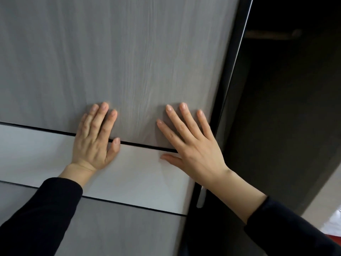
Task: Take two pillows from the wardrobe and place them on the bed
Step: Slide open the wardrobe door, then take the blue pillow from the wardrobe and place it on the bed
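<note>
A grey wood-grain wardrobe door (114, 58) with a white band (140, 174) across it fills most of the view. My left hand (94, 141) lies flat on the door, fingers spread, across the seam between grey panel and white band. My right hand (193, 145) is pressed flat beside it, near the door's dark right edge (230, 100). Neither hand holds anything. To the right of that edge is the dark wardrobe interior (287, 108). No pillow and no bed are visible.
A faint rail or shelf (273, 35) shows high inside the dark opening. A pale handle (201, 197) sits on the door's edge below my right wrist. At the lower right corner are something white (334, 224) and a red patch (335, 243).
</note>
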The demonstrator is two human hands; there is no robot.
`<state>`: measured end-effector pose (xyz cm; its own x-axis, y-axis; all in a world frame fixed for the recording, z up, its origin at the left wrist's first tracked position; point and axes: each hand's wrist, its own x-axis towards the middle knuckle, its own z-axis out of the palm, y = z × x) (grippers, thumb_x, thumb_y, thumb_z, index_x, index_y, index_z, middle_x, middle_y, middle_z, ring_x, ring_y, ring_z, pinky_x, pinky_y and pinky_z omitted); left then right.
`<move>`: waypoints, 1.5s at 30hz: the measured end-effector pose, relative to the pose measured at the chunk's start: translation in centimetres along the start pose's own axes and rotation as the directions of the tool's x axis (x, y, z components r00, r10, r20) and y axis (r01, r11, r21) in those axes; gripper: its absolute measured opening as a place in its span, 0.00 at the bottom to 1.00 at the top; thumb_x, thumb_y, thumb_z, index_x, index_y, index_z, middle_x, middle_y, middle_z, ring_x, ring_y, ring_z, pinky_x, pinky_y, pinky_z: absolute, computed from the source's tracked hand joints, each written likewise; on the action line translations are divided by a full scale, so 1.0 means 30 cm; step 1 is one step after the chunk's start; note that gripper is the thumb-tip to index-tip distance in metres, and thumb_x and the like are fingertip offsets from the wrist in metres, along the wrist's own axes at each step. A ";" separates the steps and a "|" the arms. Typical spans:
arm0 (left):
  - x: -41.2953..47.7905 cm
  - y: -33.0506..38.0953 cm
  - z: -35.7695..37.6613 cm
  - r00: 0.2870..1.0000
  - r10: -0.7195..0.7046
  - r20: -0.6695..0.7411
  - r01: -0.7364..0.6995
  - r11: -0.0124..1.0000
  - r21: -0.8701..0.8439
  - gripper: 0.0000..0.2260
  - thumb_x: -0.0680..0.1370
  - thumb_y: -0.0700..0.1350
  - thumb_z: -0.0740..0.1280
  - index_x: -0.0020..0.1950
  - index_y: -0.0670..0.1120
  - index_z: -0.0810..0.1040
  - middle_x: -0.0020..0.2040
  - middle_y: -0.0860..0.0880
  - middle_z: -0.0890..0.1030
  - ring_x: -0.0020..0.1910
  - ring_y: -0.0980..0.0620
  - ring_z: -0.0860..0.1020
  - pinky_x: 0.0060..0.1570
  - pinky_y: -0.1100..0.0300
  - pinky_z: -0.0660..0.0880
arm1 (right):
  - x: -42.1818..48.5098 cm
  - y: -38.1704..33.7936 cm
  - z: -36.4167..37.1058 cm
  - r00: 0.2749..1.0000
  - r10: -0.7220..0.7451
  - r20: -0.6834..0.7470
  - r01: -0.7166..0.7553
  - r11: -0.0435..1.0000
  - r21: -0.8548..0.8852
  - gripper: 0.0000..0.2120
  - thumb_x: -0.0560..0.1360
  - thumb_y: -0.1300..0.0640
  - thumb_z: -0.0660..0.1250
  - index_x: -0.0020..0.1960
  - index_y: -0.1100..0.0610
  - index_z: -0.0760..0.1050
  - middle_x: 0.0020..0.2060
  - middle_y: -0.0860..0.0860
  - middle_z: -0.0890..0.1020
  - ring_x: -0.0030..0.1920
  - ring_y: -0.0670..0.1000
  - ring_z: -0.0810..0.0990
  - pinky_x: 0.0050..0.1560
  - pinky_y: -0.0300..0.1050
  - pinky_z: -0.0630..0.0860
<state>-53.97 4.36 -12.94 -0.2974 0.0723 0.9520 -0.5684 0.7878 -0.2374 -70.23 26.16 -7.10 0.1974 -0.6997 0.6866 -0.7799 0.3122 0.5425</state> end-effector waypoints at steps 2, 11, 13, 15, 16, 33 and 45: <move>-0.017 -0.059 -0.001 1.000 0.004 -0.004 -0.004 1.000 -0.001 0.27 0.77 0.51 0.50 0.75 0.45 0.53 0.78 0.52 0.44 0.77 0.50 0.48 0.75 0.52 0.49 | 0.038 -0.040 0.001 1.000 -0.007 -0.003 0.007 1.000 0.014 0.38 0.70 0.39 0.69 0.74 0.52 0.60 0.75 0.55 0.61 0.74 0.57 0.50 0.73 0.60 0.50; -0.137 -0.513 -0.050 0.996 -0.050 0.078 0.058 0.994 -0.097 0.27 0.78 0.50 0.51 0.75 0.46 0.51 0.78 0.54 0.43 0.77 0.50 0.46 0.74 0.49 0.50 | 0.289 -0.299 0.053 0.988 0.143 -0.056 -0.138 0.986 0.097 0.36 0.75 0.38 0.60 0.76 0.52 0.52 0.76 0.52 0.52 0.76 0.54 0.43 0.75 0.56 0.41; -0.159 -0.591 -0.080 0.985 -0.100 0.137 0.117 0.986 -0.119 0.27 0.78 0.49 0.52 0.75 0.45 0.51 0.78 0.48 0.46 0.77 0.49 0.45 0.75 0.49 0.49 | 0.351 -0.354 0.072 0.996 0.073 -0.056 -0.068 0.994 0.089 0.36 0.76 0.38 0.59 0.76 0.53 0.51 0.76 0.53 0.54 0.76 0.53 0.42 0.76 0.56 0.44; -0.183 -0.645 -0.110 0.965 -0.184 0.189 0.209 0.970 -0.123 0.27 0.78 0.47 0.53 0.75 0.43 0.51 0.76 0.40 0.53 0.76 0.48 0.45 0.75 0.50 0.47 | 0.415 -0.416 0.088 0.998 0.027 -0.054 -0.022 0.995 0.093 0.35 0.76 0.39 0.58 0.76 0.54 0.50 0.76 0.55 0.55 0.76 0.54 0.42 0.75 0.56 0.44; -0.195 -0.665 -0.124 0.948 -0.236 0.215 0.266 0.956 -0.121 0.27 0.78 0.47 0.53 0.75 0.42 0.51 0.76 0.39 0.53 0.76 0.47 0.46 0.75 0.51 0.46 | 0.448 -0.448 0.095 0.998 0.011 -0.057 -0.005 0.995 0.096 0.35 0.76 0.40 0.58 0.76 0.54 0.50 0.76 0.55 0.56 0.76 0.55 0.42 0.75 0.56 0.44; -0.511 -0.668 -0.174 0.639 -0.490 0.593 0.632 0.774 -0.042 0.40 0.74 0.68 0.47 0.73 0.45 0.33 0.73 0.34 0.34 0.73 0.39 0.33 0.72 0.49 0.38 | 0.854 -0.891 0.149 0.985 -0.146 -0.091 0.167 0.935 0.312 0.34 0.76 0.46 0.63 0.75 0.58 0.54 0.76 0.57 0.55 0.76 0.59 0.50 0.75 0.55 0.52; -0.551 -0.828 -0.211 0.586 -0.524 0.619 0.661 0.751 0.010 0.39 0.73 0.64 0.51 0.73 0.47 0.34 0.75 0.34 0.38 0.74 0.43 0.36 0.72 0.48 0.46 | 0.969 -1.014 0.150 0.978 -0.206 -0.011 0.200 0.931 0.305 0.35 0.76 0.46 0.64 0.76 0.57 0.52 0.77 0.56 0.52 0.77 0.59 0.47 0.76 0.55 0.52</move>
<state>-30.10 -12.53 -21.57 -0.3512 -0.7486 0.5624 -0.6305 0.6331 0.4490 -43.44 -6.57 -5.82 0.3606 -0.7418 0.5655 -0.8680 -0.0450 0.4945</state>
